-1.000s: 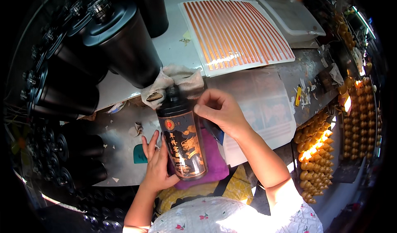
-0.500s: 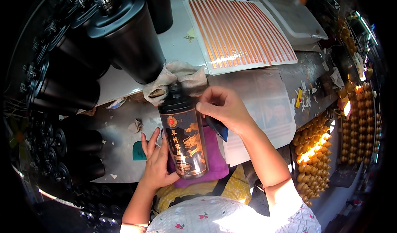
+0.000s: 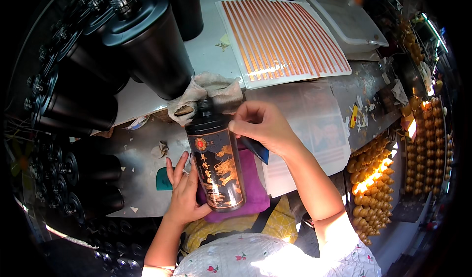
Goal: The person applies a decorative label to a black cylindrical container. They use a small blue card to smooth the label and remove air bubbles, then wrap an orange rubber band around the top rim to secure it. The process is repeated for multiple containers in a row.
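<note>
A black bottle (image 3: 216,174) with gold dragon artwork and a red round emblem lies tilted in front of me, its neck pointing away. My left hand (image 3: 186,193) supports it along the left side and near the base, thumb by the bottom edge and some fingers raised. At the bottle's upper right edge, the thumb and forefinger of my right hand (image 3: 258,126) are pinched together. From under that hand sticks out a flat dark blue piece like a scraper (image 3: 257,151). A purple cloth (image 3: 253,196) lies beneath the bottle.
Large black lidded canisters (image 3: 152,46) crowd the far left. A crumpled grey cloth (image 3: 216,87) lies beyond the bottle's neck. Farther right are a sheet of copper-coloured strips (image 3: 290,41), translucent sheets (image 3: 314,115) and a yellow cutter (image 3: 354,116). Golden gourd-shaped pieces (image 3: 368,198) stand at right.
The bottle and both hands have shifted very slightly left, along with the whole view. Both hands keep the same hold.
</note>
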Action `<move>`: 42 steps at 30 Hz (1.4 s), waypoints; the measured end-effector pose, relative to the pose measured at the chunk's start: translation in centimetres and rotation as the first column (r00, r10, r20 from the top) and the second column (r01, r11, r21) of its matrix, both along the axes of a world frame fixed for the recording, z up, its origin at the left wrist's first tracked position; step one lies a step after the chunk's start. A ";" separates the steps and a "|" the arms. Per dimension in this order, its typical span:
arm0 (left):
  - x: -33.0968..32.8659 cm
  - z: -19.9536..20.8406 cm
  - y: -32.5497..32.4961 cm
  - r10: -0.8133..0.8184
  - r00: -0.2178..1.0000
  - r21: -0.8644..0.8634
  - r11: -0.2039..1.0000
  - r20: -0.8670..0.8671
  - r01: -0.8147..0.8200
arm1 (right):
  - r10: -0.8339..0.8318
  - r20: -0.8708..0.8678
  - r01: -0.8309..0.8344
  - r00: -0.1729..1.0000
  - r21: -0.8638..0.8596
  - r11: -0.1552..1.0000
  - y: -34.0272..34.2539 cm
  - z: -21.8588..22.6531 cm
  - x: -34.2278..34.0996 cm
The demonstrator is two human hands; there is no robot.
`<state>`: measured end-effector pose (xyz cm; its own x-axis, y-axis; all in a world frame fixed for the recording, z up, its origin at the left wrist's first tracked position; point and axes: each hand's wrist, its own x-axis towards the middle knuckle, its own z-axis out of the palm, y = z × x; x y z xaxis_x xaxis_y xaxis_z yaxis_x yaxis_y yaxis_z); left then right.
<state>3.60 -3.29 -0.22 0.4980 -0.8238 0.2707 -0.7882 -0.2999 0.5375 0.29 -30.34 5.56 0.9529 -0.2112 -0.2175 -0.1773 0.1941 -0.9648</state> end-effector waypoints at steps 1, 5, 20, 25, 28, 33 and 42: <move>0.0 0.0 0.0 0.000 1.000 -0.003 1.000 0.001 0.000 | 0.002 0.002 -0.002 1.000 0.010 1.000 0.0 0.0 0.0; 0.0 -0.1 0.0 -0.005 1.000 -0.008 1.000 0.009 0.005 | 0.010 0.055 -0.009 0.998 -0.017 1.000 0.2 -0.4 0.0; 0.0 -0.5 0.3 0.001 0.999 -0.044 0.999 0.036 0.001 | -0.209 0.147 0.237 0.967 -0.206 0.949 4.3 1.9 -2.1; 0.1 -0.5 0.6 -0.012 0.998 -0.082 0.997 0.055 0.017 | -0.235 0.138 0.262 0.962 -0.233 0.936 4.0 1.6 -1.4; 0.1 -0.5 0.7 -0.005 0.999 -0.121 0.993 0.053 0.011 | -0.238 0.120 0.262 0.964 -0.259 0.930 4.3 2.0 -2.1; 0.0 -0.7 1.0 0.000 0.998 -0.139 0.990 0.060 0.009 | -0.333 0.133 0.349 0.933 -0.125 0.929 4.5 1.3 -2.1; 0.0 -0.9 1.4 0.011 0.998 -0.153 0.988 0.057 -0.002 | -0.048 0.447 0.405 0.893 -0.753 0.518 7.3 4.6 -3.6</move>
